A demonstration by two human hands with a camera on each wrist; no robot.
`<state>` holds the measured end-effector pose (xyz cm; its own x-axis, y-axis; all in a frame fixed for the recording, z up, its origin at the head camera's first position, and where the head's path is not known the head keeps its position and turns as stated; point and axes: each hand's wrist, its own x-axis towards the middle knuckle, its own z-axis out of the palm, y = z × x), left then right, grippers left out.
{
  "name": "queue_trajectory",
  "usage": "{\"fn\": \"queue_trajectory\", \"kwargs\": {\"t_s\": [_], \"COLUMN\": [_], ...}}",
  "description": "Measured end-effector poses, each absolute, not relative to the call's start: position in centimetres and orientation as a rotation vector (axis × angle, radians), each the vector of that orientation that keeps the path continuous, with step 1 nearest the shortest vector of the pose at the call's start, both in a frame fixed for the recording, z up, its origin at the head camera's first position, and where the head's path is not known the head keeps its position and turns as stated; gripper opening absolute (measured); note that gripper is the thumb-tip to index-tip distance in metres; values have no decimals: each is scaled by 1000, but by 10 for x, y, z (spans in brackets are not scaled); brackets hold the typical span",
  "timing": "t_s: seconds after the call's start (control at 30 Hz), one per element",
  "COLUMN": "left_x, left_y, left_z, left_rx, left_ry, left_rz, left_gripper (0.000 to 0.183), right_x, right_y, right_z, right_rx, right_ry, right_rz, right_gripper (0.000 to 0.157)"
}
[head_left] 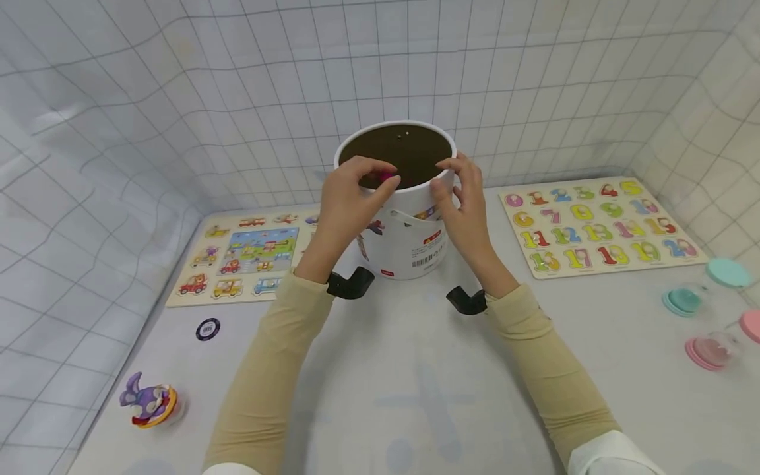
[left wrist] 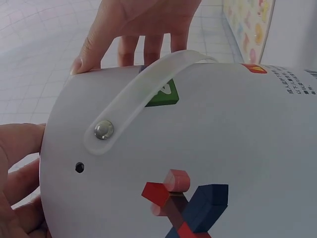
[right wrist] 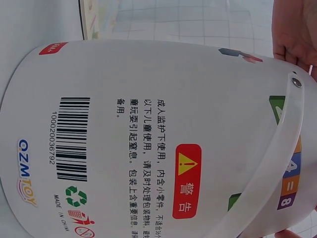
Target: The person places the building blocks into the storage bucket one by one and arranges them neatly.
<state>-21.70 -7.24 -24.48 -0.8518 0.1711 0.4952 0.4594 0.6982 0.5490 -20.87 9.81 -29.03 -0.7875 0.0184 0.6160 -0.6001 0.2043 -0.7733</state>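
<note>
A white bucket (head_left: 404, 244) with a dark inside stands on the table, its pale plastic handle (left wrist: 143, 94) lying against the front wall. My left hand (head_left: 350, 198) reaches over the left front of the rim. Thumb and index finger pinch a small magenta piece (head_left: 386, 176), mostly hidden by the fingers; its kind does not show. My right hand (head_left: 466, 204) grips the rim at the right front, thumb on the outer wall and index fingertip over the edge. A barcode (right wrist: 73, 139) and a red warning label (right wrist: 187, 181) are printed on the wall.
Left of the bucket lies a vehicle puzzle board (head_left: 264, 251), right of it a number puzzle board (head_left: 594, 224). A round chip (head_left: 208, 329) and a purple rabbit toy (head_left: 148, 401) are at left. Teal (head_left: 685, 300) and pink (head_left: 712, 351) domed containers sit at far right.
</note>
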Motion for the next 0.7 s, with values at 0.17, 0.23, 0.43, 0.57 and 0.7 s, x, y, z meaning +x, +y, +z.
{"fn": "queue_trajectory", "kwargs": {"t_s": [0.17,0.23,0.43,0.57,0.7], "left_x": [-217,-218,-218,-213,-201], "left_y": [-71,-71,-71,-74,-83], "left_z": [-245,-245,-248,-255,-268], "left_rx": [-462,-462,-499,-543,-556], "left_ry": [-2502,-2501,-2487,-2420,-2259], "left_rz": [-976,-975,-950,-975,-1032], "left_gripper": [27,27,27,28,26], "right_x": [-208,-208,-209,-208,-208], "right_y": [99,99,100,100,99], "right_z": [-290,-291,-291,-290,-289], "right_rx": [542,542,546,551,560], "right_ry": [-1989,-1987,-1975,-1968,-1962], "right_rz": [1612,1611,1618,1624,1634], "right_gripper": [37,36,36,36,40]}}
